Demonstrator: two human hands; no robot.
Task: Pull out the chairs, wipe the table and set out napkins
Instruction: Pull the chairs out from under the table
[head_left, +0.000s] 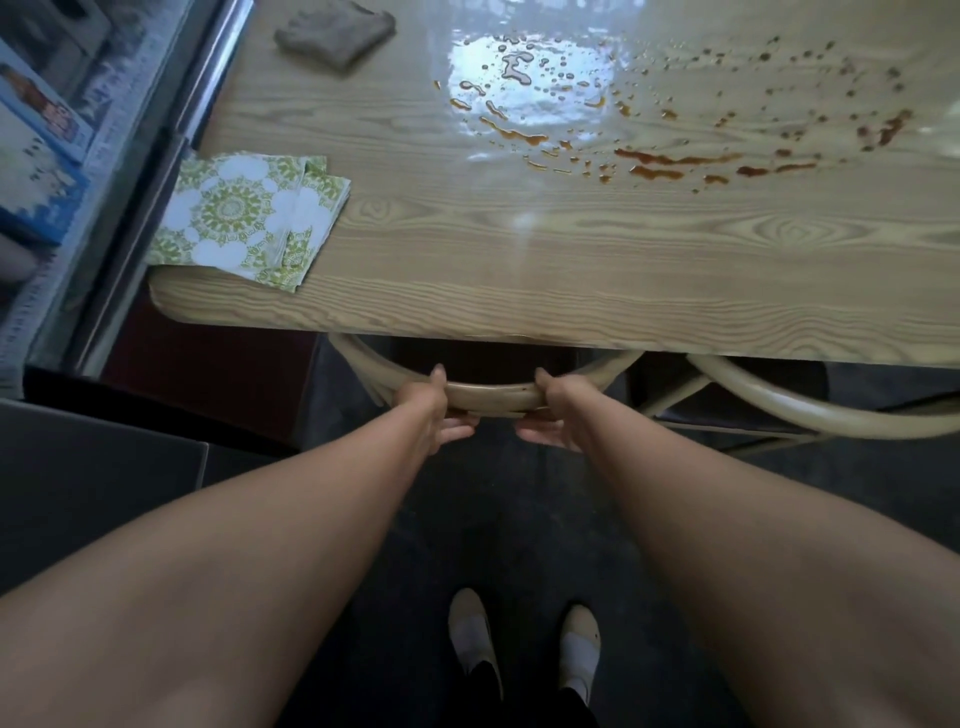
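Note:
A pale wooden table (519, 260) fills the upper view, with brown liquid spilled (649, 161) over its far right part. A stack of green-and-white patterned napkins (244, 218) lies at the table's near left corner. A brown cloth (337, 36) sits at the far left. Below the table's near edge is the curved back rail of a chair (491, 397), tucked under the table. My left hand (441, 410) and my right hand (553, 410) both grip that rail, a short gap apart.
A second chair's curved back (810, 410) shows under the table edge at the right. A glass-fronted case with a metal frame (156, 171) stands close along the table's left side. Dark floor (493, 519) lies below, with my two feet on it.

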